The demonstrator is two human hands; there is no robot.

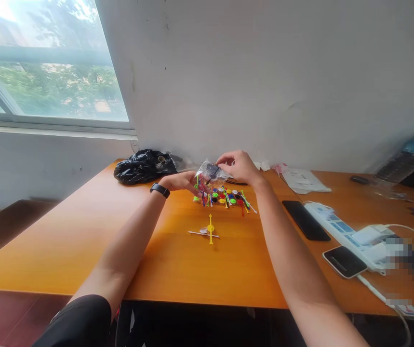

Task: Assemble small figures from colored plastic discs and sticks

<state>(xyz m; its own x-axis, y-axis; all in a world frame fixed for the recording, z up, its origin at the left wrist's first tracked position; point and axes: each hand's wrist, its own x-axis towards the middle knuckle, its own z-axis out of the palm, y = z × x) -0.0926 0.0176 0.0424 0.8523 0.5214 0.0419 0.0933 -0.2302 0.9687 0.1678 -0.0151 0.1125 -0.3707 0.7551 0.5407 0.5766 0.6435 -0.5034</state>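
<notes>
My left hand point(182, 182) and my right hand point(238, 166) both grip a small clear plastic bag point(210, 174), held tilted just above the orange table point(84, 236). Under the bag lies a pile of small coloured sticks and round discs point(228, 197), some still inside the bag. My left hand pinches the bag's lower left side, and my right hand pinches its upper right corner. Nearer to me on the table lie a yellow stick through a yellow disc point(210, 228), crossed by a white stick point(201, 233). A black band sits on my left wrist.
A crumpled black plastic bag point(143, 166) lies at the back left by the wall. To the right are a dark phone point(305, 220), a second phone point(344, 261), a white power strip point(340, 231) with plugs and cables, and papers point(302, 180).
</notes>
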